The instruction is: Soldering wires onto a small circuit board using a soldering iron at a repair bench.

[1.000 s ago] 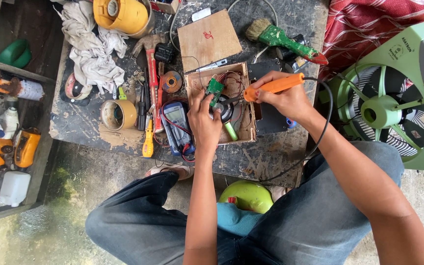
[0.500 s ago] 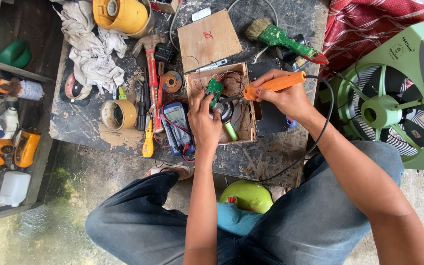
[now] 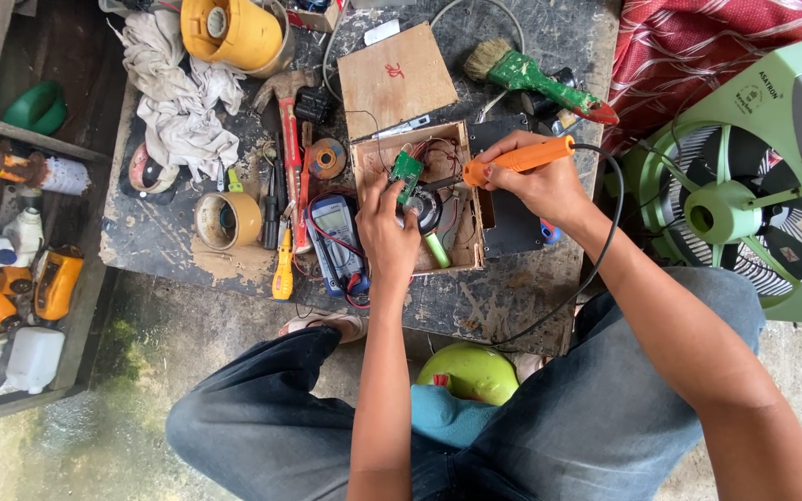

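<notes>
Two hands at frame centre | left hand [image 3: 390, 237] pinches green circuit board [image 3: 407, 173] over wooden box [image 3: 464, 243] | right hand [image 3: 538, 186] grips orange soldering iron [image 3: 517, 160], tip near board | joint seemingly unfinished

Orange soldering iron [image 3: 522, 158], green circuit board [image 3: 407, 173]

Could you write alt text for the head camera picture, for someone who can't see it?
A seated person's right hand holds an orange soldering iron over an open wooden box, while the left hand steadies a small green circuit board inside. Tools clutter the dark worktable.
</notes>
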